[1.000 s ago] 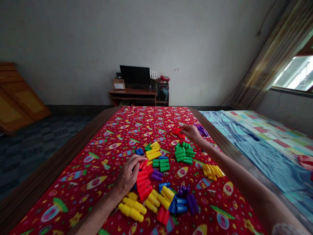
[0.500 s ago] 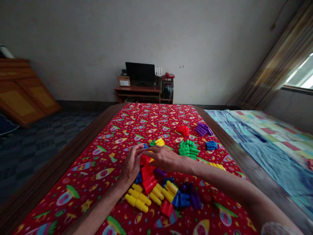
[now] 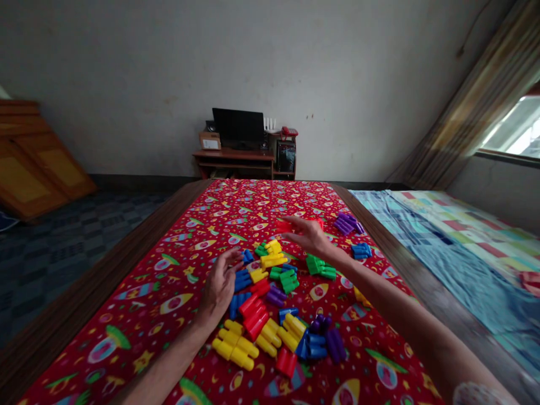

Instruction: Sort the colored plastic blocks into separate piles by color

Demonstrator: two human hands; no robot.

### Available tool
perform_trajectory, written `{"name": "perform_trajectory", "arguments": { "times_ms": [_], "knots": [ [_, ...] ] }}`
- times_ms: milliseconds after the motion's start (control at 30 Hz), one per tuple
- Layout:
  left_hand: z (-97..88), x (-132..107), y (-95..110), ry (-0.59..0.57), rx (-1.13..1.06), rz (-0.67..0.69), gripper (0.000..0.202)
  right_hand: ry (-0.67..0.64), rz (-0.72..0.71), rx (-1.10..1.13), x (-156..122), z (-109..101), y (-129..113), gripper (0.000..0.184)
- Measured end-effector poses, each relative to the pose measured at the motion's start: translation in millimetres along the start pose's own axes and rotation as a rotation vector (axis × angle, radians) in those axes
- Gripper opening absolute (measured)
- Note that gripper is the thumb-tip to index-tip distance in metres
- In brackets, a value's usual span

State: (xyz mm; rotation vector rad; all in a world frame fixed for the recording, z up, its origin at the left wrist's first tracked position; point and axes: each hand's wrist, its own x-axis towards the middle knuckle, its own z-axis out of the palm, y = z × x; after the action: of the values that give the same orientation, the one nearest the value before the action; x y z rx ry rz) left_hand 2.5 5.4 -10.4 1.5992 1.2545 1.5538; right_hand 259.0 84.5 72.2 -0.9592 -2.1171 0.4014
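Observation:
A heap of plastic peg blocks in several colours lies on a red rocket-print cloth [image 3: 177,264]. My left hand [image 3: 220,287] rests on the left side of the heap with its fingers loosely apart, touching blue blocks [image 3: 241,279]. My right hand [image 3: 309,235] is farther back and pinches a red block [image 3: 283,226] just above the cloth. Yellow blocks [image 3: 272,254] and green blocks [image 3: 320,266] lie between the hands. Red blocks [image 3: 254,315] sit by my left wrist.
Purple blocks [image 3: 346,223] and a small blue cluster [image 3: 363,251] lie at the right near the wooden table edge [image 3: 375,225]. A bed with a checked sheet [image 3: 455,242] is on the right. A desk with a monitor [image 3: 238,140] stands at the far wall.
My right hand has moved from the heap by my left hand out to the far side, carrying a red block. My left hand has let go and opened.

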Motion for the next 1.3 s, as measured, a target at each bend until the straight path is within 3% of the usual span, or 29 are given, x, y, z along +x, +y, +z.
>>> {"name": "perform_trajectory", "arguments": {
  "times_ms": [67,133,233,367,500,667,767,867,1000,1100,1300],
  "knots": [
    [-0.4,0.9,1.5,-0.034,0.035,0.008,0.031,0.192,0.240,-0.016,3.4,-24.0,32.5,0.044],
    [-0.8,1.8,3.3,-0.064,0.067,0.032,0.029,0.298,0.433,-0.116,1.8,-41.9,62.5,0.044],
    [-1.0,2.8,5.7,-0.067,0.094,0.084,0.026,0.290,0.592,-0.323,-10.0,-52.7,93.2,0.035],
    [-0.8,2.9,8.2,-0.064,0.110,0.095,0.024,0.200,0.618,-0.414,-26.8,-51.3,104.6,0.023],
    [-0.2,3.0,9.8,-0.057,0.105,0.094,0.024,0.108,0.490,-0.500,-28.0,-58.5,97.7,0.017],
    [-0.1,3.5,10.1,-0.063,0.107,0.094,0.023,0.119,0.368,-0.465,-14.0,-58.1,68.8,0.022],
    [-0.6,2.9,12.3,-0.067,0.122,0.085,0.024,-0.028,0.177,-0.275,-9.1,-34.8,34.8,0.023],
    [-1.7,1.8,16.5,-0.072,0.149,0.088,0.025,-0.261,-0.020,-0.157,-11.2,-2.2,-3.5,0.021],
    [-3.3,1.1,20.2,-0.094,0.172,0.076,0.028,-0.532,-0.302,-0.164,-18.1,32.5,-38.9,0.026],
    [-4.0,0.9,19.1,-0.093,0.182,0.059,0.028,-0.519,-0.407,-0.356,-21.2,47.0,-51.5,0.031],
    [-3.5,0.3,15.2,-0.086,0.168,0.052,0.029,-0.601,-0.617,-0.549,-27.5,54.5,-68.2,0.013]
  ]
}}
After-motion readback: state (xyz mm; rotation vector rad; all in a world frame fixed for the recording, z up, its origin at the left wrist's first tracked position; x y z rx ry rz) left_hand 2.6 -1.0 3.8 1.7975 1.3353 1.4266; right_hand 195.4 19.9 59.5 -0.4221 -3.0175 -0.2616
